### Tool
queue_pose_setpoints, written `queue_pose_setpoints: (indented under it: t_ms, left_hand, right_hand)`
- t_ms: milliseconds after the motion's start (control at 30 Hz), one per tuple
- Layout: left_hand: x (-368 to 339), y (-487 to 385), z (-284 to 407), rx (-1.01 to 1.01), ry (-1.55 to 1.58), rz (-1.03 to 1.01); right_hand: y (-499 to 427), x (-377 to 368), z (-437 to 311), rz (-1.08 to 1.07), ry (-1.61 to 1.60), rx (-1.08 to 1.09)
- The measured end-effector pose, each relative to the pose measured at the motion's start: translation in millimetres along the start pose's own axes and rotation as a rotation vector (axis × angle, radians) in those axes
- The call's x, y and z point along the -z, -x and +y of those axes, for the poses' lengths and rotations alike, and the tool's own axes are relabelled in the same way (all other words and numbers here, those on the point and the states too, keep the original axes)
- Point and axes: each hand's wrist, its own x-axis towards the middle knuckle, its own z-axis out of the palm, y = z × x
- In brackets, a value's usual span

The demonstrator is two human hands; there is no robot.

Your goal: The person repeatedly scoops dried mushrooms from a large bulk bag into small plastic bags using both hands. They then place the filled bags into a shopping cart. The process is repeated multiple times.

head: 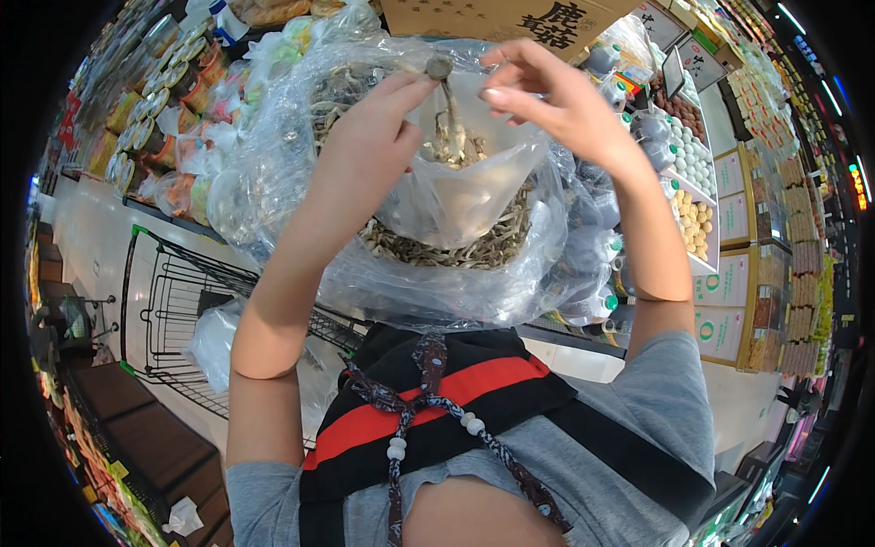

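Note:
My left hand (372,133) is at the left rim of a thin clear plastic bag (458,205), its thumb bent against the plastic. A long-stemmed dried mushroom (451,113) stands over the bag's mouth, its round cap by my left fingertips. Whether those fingers pinch it cannot be told. More pale mushroom pieces (472,152) lie inside the bag. To the right, my right hand (540,85) hovers above the bag with fingers apart and nothing in them. Beneath the bag, a large plastic liner (437,290) holds many dried mushrooms (437,246).
A cardboard box (492,17) with printed writing stands behind the liner. Bagged goods and lidded jars (147,130) fill the left side. A wire shopping cart (171,321) is at lower left, with a plastic bag (215,342). Green-capped bottles (595,304) and egg trays (690,157) are at right.

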Motion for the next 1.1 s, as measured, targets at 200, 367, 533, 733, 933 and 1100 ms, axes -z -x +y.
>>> queue_pose_setpoints:
  t_ms: [200, 367, 533, 733, 933, 1100]
  left_hand:
    - [-9.3, 4.7, 9.8, -0.006, -0.104, 0.011]
    - [1.1, 9.2, 1.1, 0.162, 0.179, -0.027]
    - [8.9, 6.8, 6.4, 0.257, 0.298, -0.075]
    - [0.4, 15.7, 48.5, 0.030, 0.242, -0.055]
    - [90.1, 42.0, 66.4, -0.238, -0.353, 0.114]
    - [149.5, 88.7, 84.0, -0.017, 0.172, 0.292]
  right_hand:
    - [-15.2, -34.8, 17.7, 0.001, -0.241, 0.108]
    - [0.8, 4.1, 12.3, 0.347, -0.304, 0.152]
    - [13.1, 15.8, -10.6, 0.040, -0.131, 0.320]
    - [-8.5, -16.1, -16.9, -0.393, 0.489, 0.325]
    - [-20.0, 4.9, -94.1, -0.386, 0.250, 0.530]
    - [-44.4, -1.6, -117.1, -0.650, 0.354, 0.596]
